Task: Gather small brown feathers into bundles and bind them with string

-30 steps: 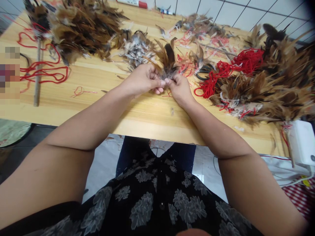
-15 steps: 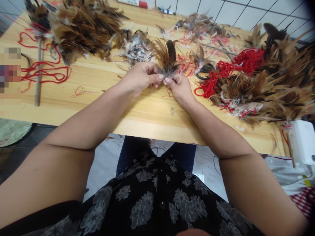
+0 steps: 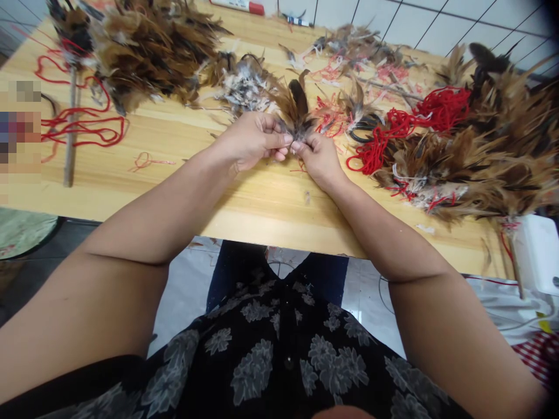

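Note:
Both hands meet over the wooden table, pinching the base of a small bunch of brown and black feathers. My left hand is closed, thumb and forefinger on the bunch's left side. My right hand is closed on the quill end from the right, its thumb close to the left thumb. The feather tips fan upward, away from me. A thin red thread shows just below the fingers; whether it is tied to the bunch I cannot tell.
Right of my hands lie tangled red cord, black-handled scissors and a large feather pile. At left are another feather heap, looped red cord and a stick. Pale feathers sit behind my left hand.
Both hands stay at the same spot with the feather bunch. The fingers shift slightly and the feather tips lean a little to the left.

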A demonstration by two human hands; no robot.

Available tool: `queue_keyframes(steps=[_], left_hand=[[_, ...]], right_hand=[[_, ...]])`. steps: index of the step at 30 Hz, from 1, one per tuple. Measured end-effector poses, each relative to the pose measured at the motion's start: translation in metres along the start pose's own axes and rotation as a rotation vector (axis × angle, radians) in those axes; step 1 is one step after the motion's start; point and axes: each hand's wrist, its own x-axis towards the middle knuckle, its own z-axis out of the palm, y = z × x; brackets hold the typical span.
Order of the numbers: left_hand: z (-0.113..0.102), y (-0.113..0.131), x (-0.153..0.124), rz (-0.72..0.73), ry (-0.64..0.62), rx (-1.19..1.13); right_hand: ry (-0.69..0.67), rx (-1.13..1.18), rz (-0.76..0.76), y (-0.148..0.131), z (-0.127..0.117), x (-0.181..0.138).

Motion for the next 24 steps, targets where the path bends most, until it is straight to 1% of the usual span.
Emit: queue_keyframes(steps=[6, 11, 14, 17, 21, 24], left_hand=[[-0.008, -0.006, 0.002, 0.059, -0.006, 0.08], [-0.006, -0.007, 0.002, 0.083, -0.012, 0.226], [-0.005, -0.013, 0.005, 0.1, 0.023, 0.312], [-0.003, -0.022, 0.009, 0.134, 0.069, 0.361], [0.001, -0.024, 0.01, 0.147, 0.123, 0.342], [0.007, -0.017, 0.007, 0.128, 0.142, 0.233]], right_hand=[[-0.015, -0.086, 0.014, -0.002, -0.001, 0.0], [-0.003, -0.123, -0.065, 0.006, 0.001, 0.002], [0.004, -0.123, -0.096, 0.01, 0.002, 0.003], [0.011, -0.122, -0.095, 0.012, 0.004, 0.002], [0.008, -0.135, -0.078, 0.007, 0.005, 0.0], [-0.02, -0.135, -0.074, -0.002, 0.004, -0.004]])
